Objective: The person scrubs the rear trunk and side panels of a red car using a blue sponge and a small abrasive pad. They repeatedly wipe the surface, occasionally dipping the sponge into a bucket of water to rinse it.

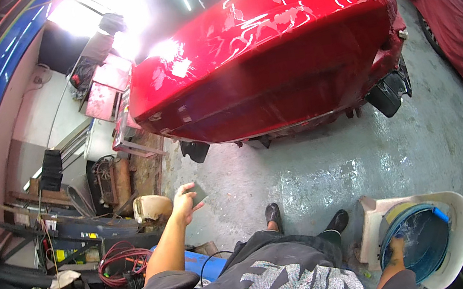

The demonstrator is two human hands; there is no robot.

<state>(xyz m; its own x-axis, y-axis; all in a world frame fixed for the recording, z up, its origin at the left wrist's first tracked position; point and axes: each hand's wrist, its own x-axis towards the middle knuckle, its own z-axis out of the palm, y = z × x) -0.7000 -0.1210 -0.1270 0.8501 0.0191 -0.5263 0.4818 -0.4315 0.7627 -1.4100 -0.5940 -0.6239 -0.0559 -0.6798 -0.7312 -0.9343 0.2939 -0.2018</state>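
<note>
Fingers of the left hand (182, 203) grip one thin, flat, dark grey rectangular piece (198, 192) above the smooth, wet-patched floor (237, 183), well apart from one glossy, curved red car body (259, 91). The right hand (397, 248) dips into one round blue bucket (391, 229) on one white moulded chair (461, 217); whether its fingers are closed, I cannot tell. Two dark shoes (273, 216) stand between the hands.

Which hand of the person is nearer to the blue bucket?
Right: the right hand reaches over the left rim of the blue bucket, while the left hand is well away, to its left.
</note>
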